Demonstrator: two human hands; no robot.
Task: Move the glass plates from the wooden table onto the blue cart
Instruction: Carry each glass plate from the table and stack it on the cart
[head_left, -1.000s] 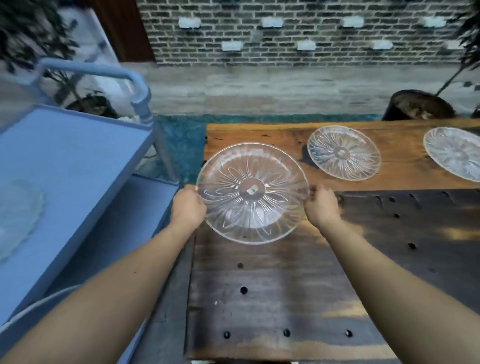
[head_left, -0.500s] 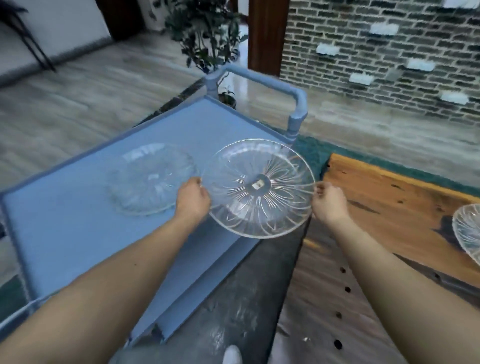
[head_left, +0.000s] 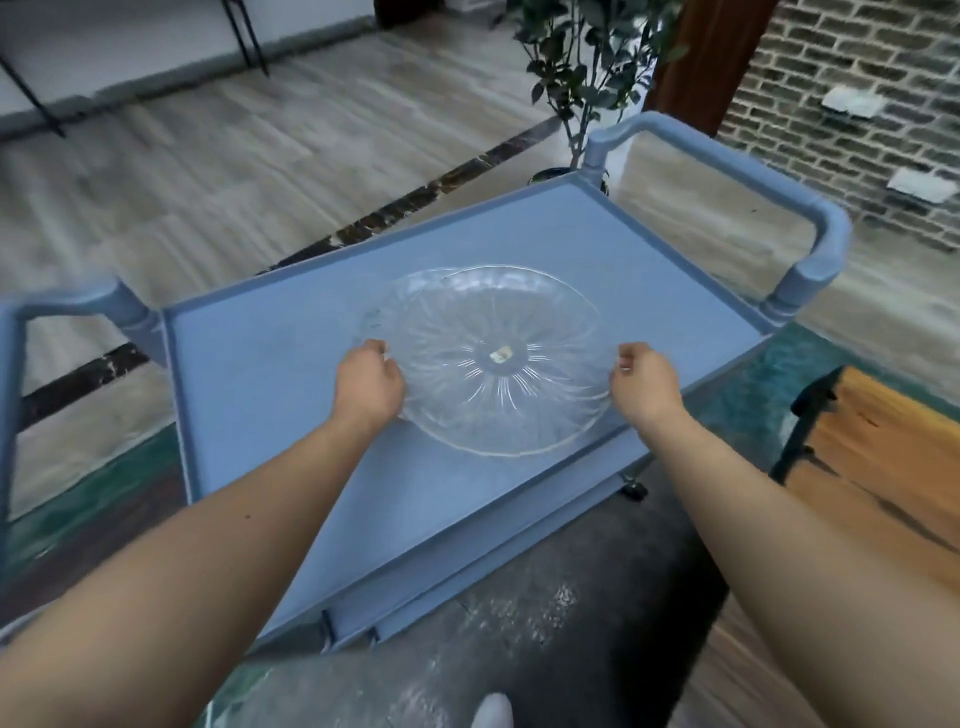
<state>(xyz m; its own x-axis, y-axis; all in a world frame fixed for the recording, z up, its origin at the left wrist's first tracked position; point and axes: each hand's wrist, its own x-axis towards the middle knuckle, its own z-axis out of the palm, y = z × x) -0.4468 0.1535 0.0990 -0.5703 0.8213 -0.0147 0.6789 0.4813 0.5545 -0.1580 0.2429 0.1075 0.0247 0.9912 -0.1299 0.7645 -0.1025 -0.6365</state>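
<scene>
Over the blue cart (head_left: 270, 374), left hand (head_left: 370, 385) and right hand (head_left: 644, 384) grip the glass plate (head_left: 498, 364).

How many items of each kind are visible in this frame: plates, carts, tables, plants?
Clear glass plates: 2, one patterned plate held by the left hand and right hand, one beneath it with only its far rim showing
Blue plastic cart: 1
Wooden table: 1
Green leafy potted plant: 1
Total: 5
</scene>
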